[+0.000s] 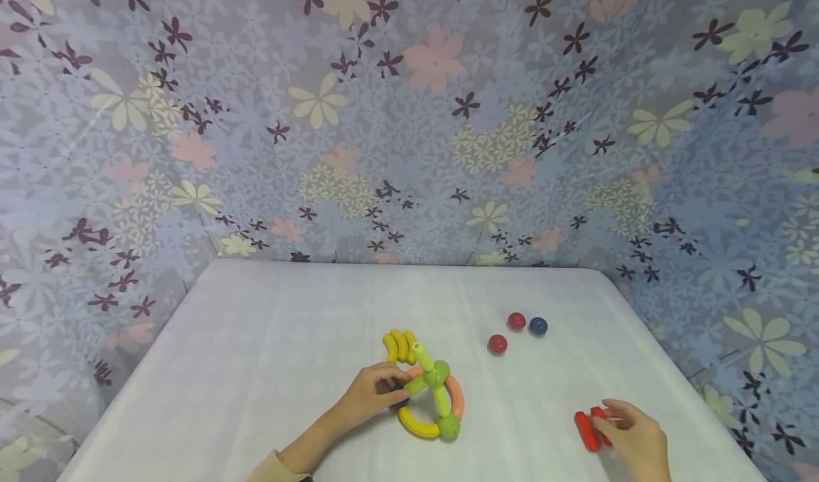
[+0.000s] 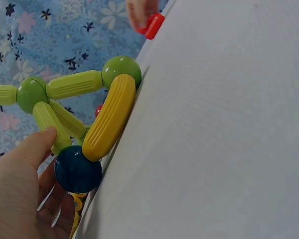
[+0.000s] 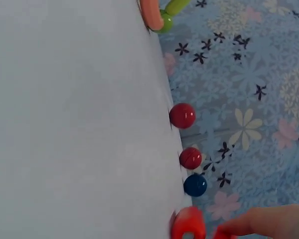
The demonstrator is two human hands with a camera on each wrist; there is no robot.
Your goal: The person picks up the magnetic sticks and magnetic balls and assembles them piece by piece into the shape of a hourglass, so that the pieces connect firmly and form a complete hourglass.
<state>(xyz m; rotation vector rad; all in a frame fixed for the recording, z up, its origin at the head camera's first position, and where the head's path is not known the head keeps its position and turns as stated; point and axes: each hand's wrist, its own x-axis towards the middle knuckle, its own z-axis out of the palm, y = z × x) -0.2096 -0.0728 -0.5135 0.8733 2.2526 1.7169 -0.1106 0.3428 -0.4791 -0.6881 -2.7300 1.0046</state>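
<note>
So, left grip (image 1: pixel 377 394) is closed down around the near-left corner of the built frame: thumb on a lime rod (image 2: pixel 49 127), other fingers curled by the dark blue ball (image 2: pixel 78 169). Right grip (image 1: pixel 630 436) is nearly closed, fingertips on one red stick (image 1: pixel 599 419); how firm, can't tell. Second red stick (image 1: pixel 586 432) lies just beside it, on the table's right side.

Frame sits on the table near the middle, in front of the person. Its base is a ring: yellow arc (image 1: pixel 419 425) runs from the dark blue ball to a green ball (image 1: pixel 450 426), orange arc (image 1: pixel 456 395) on the right. Lime rods rise to an upper green ball (image 1: pixel 438 374), with one more rod (image 1: pixel 423 356) sticking up from it.

Three loose yellow arcs (image 1: pixel 399 345) lie just behind the frame. Farther right: two red balls (image 1: pixel 498 344), plus a blue ball (image 1: pixel 538 326) near the farther one. White cloth on the table (image 1: pixel 288 325), floral backdrop (image 1: pixel 397 126) behind.
</note>
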